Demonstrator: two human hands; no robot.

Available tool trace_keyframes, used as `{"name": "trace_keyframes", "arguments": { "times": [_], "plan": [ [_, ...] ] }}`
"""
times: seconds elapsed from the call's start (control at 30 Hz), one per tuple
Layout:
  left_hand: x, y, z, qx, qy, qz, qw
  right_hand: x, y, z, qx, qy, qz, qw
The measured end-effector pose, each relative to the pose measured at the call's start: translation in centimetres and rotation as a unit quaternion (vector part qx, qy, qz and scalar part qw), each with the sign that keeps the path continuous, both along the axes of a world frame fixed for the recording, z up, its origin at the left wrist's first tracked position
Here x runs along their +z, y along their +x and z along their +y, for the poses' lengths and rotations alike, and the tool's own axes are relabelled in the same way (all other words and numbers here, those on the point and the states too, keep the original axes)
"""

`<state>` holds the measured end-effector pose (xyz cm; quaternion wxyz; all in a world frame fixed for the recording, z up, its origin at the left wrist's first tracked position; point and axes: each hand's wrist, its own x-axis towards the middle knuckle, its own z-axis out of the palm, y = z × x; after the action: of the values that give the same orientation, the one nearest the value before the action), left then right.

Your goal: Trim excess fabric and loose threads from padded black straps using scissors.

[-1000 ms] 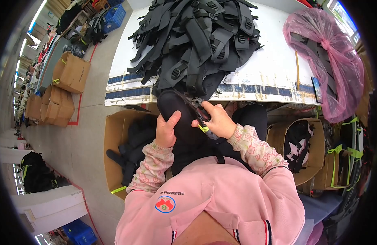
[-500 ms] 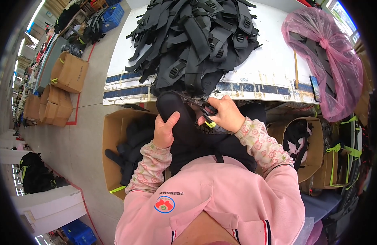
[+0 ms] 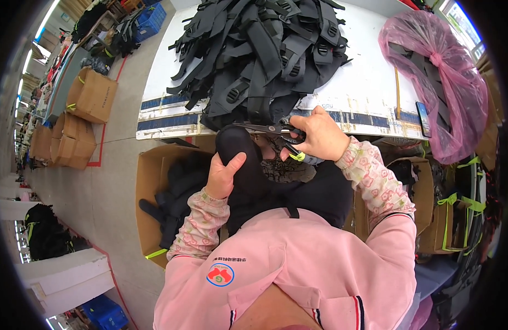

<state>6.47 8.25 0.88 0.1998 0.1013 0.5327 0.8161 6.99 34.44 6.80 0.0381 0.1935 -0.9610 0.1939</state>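
I observe the left hand clamped on a black, round-ended fabric piece; apart, the right hand grips dark metal scissors, blades lying just beyond the left hand.

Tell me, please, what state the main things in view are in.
Scissors: in the right hand; blade opening unclear.
Black rounded piece: held in the left hand.
Black straps: heaped loosely on the white table.
Pink bag: gathered and knotted.
Phone: lying on the table; whether lit, unclear.
Near-left cardboard box: open, holding black pieces.
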Motion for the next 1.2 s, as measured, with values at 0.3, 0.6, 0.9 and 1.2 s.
{"name": "trace_keyframes", "arguments": {
  "times": [0.3, 0.6, 0.9, 1.2],
  "plan": [
    [0.7, 0.1, 0.3, -0.044, 0.011, -0.021, 0.999, 2.0, -0.9, 1.0, 0.041, 0.051, -0.009, 0.998],
    [0.1, 0.0, 0.6, -0.061, -0.011, 0.009, 0.998, 4.5, -1.7, 1.0, 0.052, 0.052, 0.029, 0.997],
    [4.7, -1.3, 2.8, 0.003, -0.098, 0.210, 0.973, 5.3, -3.8, -4.4, 0.082, -0.329, -0.158, 0.927],
    [5.5, -0.1, 1.5, -0.075, -0.011, 0.237, 0.969, 8.1, -3.3, -6.9, -0.052, -0.684, -0.075, 0.723]
  ]
}}
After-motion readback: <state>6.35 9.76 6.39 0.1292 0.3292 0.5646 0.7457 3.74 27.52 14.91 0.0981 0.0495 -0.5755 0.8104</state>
